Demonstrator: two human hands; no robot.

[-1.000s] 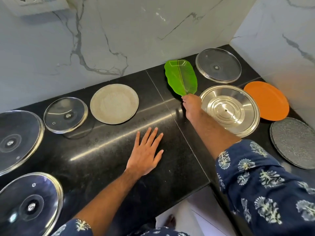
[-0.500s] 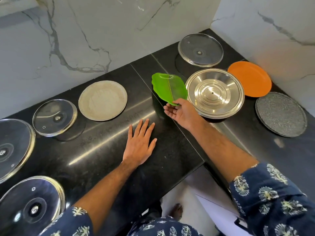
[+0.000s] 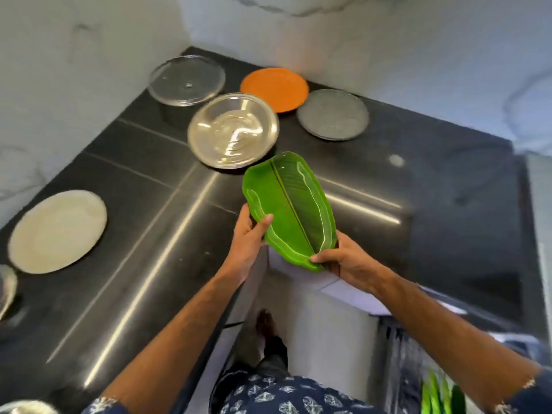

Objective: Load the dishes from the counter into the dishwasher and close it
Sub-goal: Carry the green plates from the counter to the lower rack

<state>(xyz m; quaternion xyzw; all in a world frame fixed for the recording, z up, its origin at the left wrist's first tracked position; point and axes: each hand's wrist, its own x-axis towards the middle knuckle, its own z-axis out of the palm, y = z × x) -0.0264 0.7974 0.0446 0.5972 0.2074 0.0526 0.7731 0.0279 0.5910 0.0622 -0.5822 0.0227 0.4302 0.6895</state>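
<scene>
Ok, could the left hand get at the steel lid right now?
Probably not yet: the left hand grips the green leaf plate, as does the right hand. The steel lid lies uncovered just beyond the plate.

This is a home kitchen. A black polished stone counter (image 3: 149,234) runs into a corner between white marble-veined walls (image 3: 388,40). Dishes lie spread on it: a glass lid (image 3: 186,80), a steel plate (image 3: 233,130), an orange plate (image 3: 274,89). At lower right, blurred, stands what may be a dishwasher rack (image 3: 409,369).
</scene>
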